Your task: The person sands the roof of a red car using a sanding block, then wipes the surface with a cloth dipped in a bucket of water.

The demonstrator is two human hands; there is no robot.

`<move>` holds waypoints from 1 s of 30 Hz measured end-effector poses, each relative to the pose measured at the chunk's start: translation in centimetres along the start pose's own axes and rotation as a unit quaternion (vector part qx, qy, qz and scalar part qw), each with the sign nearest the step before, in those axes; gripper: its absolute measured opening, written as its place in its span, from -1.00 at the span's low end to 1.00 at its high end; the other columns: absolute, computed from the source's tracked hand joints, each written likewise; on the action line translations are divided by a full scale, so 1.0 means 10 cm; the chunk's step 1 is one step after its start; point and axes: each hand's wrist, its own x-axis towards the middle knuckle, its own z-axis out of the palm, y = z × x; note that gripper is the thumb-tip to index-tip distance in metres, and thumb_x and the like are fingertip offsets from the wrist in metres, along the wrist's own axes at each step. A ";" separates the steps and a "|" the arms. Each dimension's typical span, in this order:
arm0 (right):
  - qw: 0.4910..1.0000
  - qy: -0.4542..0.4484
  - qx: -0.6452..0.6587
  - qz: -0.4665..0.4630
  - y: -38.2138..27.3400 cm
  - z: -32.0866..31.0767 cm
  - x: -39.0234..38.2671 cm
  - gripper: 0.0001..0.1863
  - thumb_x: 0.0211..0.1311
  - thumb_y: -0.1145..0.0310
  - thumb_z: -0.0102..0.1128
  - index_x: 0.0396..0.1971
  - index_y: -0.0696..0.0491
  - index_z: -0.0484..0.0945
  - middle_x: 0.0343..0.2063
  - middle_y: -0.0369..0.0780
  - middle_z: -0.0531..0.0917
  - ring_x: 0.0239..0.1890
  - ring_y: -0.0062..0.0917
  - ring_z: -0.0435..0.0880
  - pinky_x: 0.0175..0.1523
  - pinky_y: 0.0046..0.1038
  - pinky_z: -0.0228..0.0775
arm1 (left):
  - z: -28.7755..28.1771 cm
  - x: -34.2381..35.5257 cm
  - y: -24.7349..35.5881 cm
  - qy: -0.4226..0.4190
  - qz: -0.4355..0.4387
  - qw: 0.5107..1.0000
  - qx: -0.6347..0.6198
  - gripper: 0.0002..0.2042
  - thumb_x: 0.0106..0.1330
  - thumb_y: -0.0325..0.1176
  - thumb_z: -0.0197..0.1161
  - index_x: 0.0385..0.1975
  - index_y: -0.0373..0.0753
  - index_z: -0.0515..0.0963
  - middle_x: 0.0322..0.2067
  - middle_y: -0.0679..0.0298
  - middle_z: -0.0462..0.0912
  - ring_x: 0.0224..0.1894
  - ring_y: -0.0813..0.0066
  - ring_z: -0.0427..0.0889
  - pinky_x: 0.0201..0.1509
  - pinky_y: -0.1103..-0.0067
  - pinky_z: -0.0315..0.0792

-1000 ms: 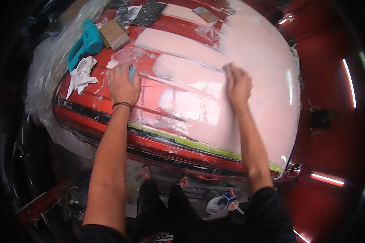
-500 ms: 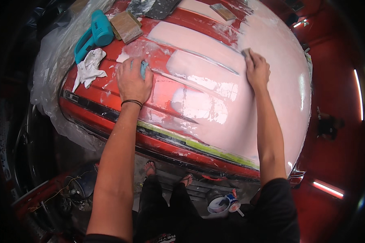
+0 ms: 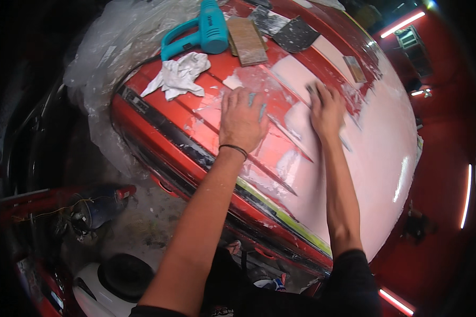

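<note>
Right hand is sliding back toward the roof's plastic-draped end

Its fingers are bending over a small dark piece, mostly hidden, above the pale pink coating on the red roof. Left hand is resting half-curled closer to the near edge, keeping blue material between thumb and fingers. Beyond it, a crumpled white rag is lying toward the draped end, with a teal power tool and wooden boards just past it. Yellow-green tape is lining part of the near edge
</note>
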 end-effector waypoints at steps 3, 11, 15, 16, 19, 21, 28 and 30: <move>0.998 -0.001 -0.046 0.045 -0.44 0.37 0.63 -0.58 0.55 0.14 0.33 0.33 -0.21 0.77 0.28 -0.10 0.71 0.27 0.04 0.63 0.39 0.12 0.43 | 0.04 -0.02 -0.02 -0.002 0.003 1.000 -0.010 -0.59 0.40 -0.26 0.43 0.20 -0.21 0.61 0.26 -0.05 0.57 0.44 -0.11 0.47 0.61 -0.03 0.28; 0.996 -0.044 0.060 -0.044 -0.80 0.33 0.13 -0.57 0.54 0.15 0.38 0.34 -0.19 0.78 0.24 -0.12 0.72 0.23 0.01 0.63 0.34 0.08 0.47 | -0.05 -0.04 -0.16 -0.015 -0.009 1.000 0.014 -0.57 0.40 -0.23 0.43 0.22 -0.21 0.60 0.28 -0.03 0.55 0.46 -0.09 0.44 0.66 -0.03 0.23; 0.998 -0.039 -0.028 0.042 -0.60 0.52 0.89 -0.54 0.57 0.08 0.34 0.38 -0.26 0.75 0.29 -0.08 0.69 0.28 0.06 0.62 0.36 0.17 0.49 | 0.05 -0.01 0.01 -0.007 -0.001 1.000 -0.018 -0.56 0.40 -0.23 0.43 0.23 -0.19 0.60 0.27 -0.01 0.55 0.47 -0.07 0.43 0.67 -0.03 0.21; 0.995 -0.047 -0.035 0.077 -0.64 0.56 0.99 -0.54 0.56 0.07 0.34 0.38 -0.27 0.75 0.30 -0.08 0.69 0.30 0.06 0.61 0.37 0.17 0.48 | 0.05 0.00 -0.01 -0.012 -0.002 1.000 -0.011 -0.56 0.40 -0.22 0.44 0.24 -0.19 0.60 0.27 0.00 0.54 0.47 -0.07 0.42 0.67 -0.03 0.21; 0.997 -0.028 -0.038 0.062 -0.86 0.69 0.69 -0.53 0.56 0.07 0.35 0.38 -0.27 0.76 0.32 -0.07 0.68 0.33 0.06 0.60 0.40 0.16 0.47 | 0.03 -0.03 -0.11 -0.034 -0.010 0.999 0.002 -0.54 0.39 -0.20 0.45 0.25 -0.16 0.60 0.29 0.01 0.54 0.48 -0.05 0.41 0.69 -0.04 0.19; 0.997 -0.064 -0.005 0.036 -1.07 0.65 0.42 -0.54 0.56 0.07 0.35 0.39 -0.27 0.76 0.33 -0.04 0.67 0.32 0.06 0.61 0.41 0.15 0.47 | -0.03 -0.05 -0.20 -0.049 -0.018 0.999 0.007 -0.52 0.39 -0.19 0.46 0.26 -0.15 0.60 0.30 0.02 0.53 0.50 -0.04 0.40 0.71 -0.04 0.16; 0.990 -0.039 -0.065 0.115 -0.93 0.65 0.99 -0.54 0.59 0.04 0.32 0.39 -0.26 0.75 0.29 -0.03 0.70 0.30 0.07 0.64 0.40 0.15 0.49 | 0.05 0.00 -0.06 -0.056 -0.018 0.998 -0.016 -0.49 0.39 -0.15 0.48 0.30 -0.12 0.59 0.31 0.07 0.54 0.54 -0.01 0.37 0.75 -0.04 0.11; 0.994 -0.034 -0.049 0.093 -1.01 0.69 0.86 -0.54 0.59 0.04 0.32 0.40 -0.27 0.74 0.29 -0.04 0.70 0.29 0.07 0.64 0.39 0.15 0.49 | 0.05 -0.01 -0.12 -0.053 -0.019 0.998 -0.020 -0.49 0.39 -0.15 0.49 0.30 -0.13 0.58 0.31 0.07 0.54 0.54 0.01 0.38 0.75 -0.04 0.10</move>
